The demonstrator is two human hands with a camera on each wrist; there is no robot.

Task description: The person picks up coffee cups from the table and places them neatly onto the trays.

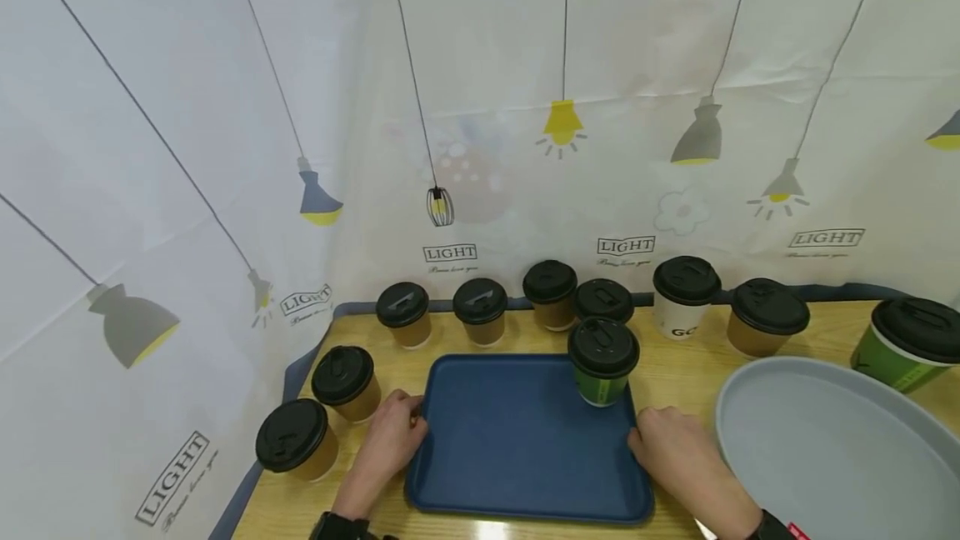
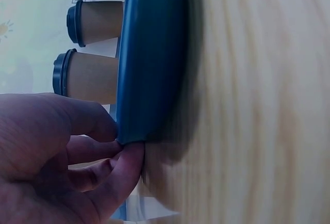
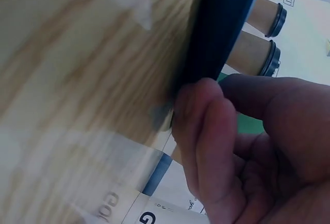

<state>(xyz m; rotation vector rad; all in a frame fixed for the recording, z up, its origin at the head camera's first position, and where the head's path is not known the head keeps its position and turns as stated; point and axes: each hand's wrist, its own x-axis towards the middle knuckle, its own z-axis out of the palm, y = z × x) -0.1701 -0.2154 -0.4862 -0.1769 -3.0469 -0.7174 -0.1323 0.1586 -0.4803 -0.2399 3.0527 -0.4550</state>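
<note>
A dark blue rectangular tray [image 1: 517, 448] lies before me, with a green paper cup [image 1: 602, 377] under a black lid standing in its back right corner. My left hand [image 1: 392, 432] pinches the tray's left rim; in the left wrist view the left hand [image 2: 62, 157] has its thumb and fingers on either side of the tray [image 2: 152, 53] edge. On the opposite side, my right hand [image 1: 678, 452] grips the right rim. The right wrist view shows this right hand [image 3: 227, 136] with fingertips at the tray's [image 3: 219, 28] underside. Whether the tray touches the table is unclear.
Brown lidded cups [image 1: 405, 319] line the back and left of the wooden table [image 1: 457, 527], with a white cup [image 1: 681, 311] among them. To the right are a grey round tray [image 1: 832, 448] and a larger green cup [image 1: 903, 348]. A printed cloth [image 1: 510, 165] hangs behind.
</note>
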